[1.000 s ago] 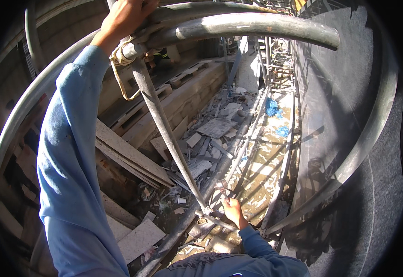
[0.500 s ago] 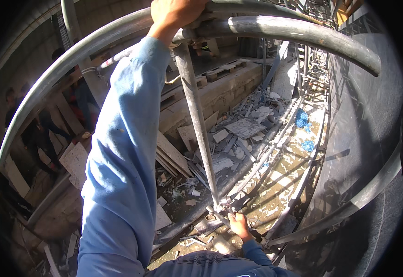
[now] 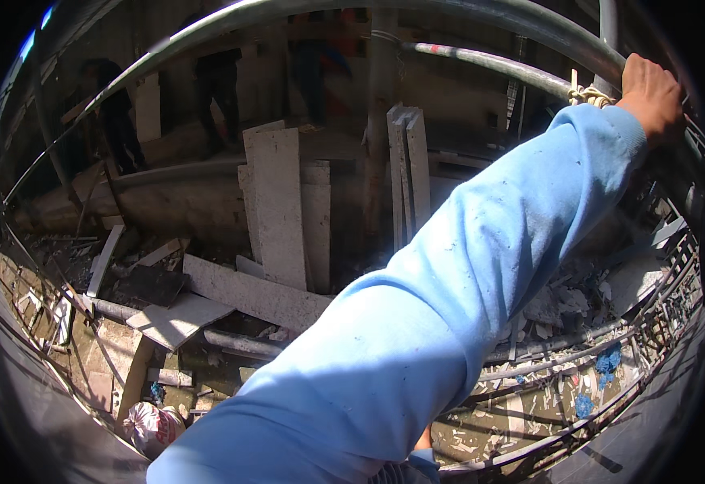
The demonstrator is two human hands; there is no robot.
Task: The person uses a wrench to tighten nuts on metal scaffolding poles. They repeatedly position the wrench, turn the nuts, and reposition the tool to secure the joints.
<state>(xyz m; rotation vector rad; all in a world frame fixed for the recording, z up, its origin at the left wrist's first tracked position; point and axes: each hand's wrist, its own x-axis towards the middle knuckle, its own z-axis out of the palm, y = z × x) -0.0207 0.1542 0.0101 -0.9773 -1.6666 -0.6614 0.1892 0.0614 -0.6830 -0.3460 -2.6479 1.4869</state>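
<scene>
Here, a metal pipe (image 3: 566,36) is gripped by the left hand (image 3: 652,95).
The pipe is seen across the upper view, a pale cord (image 3: 590,94) being tied just beside the wrist; the right hand (image 3: 423,440) is mostly hidden behind a blue sleeve (image 3: 449,298), so its state cannot be told.
</scene>
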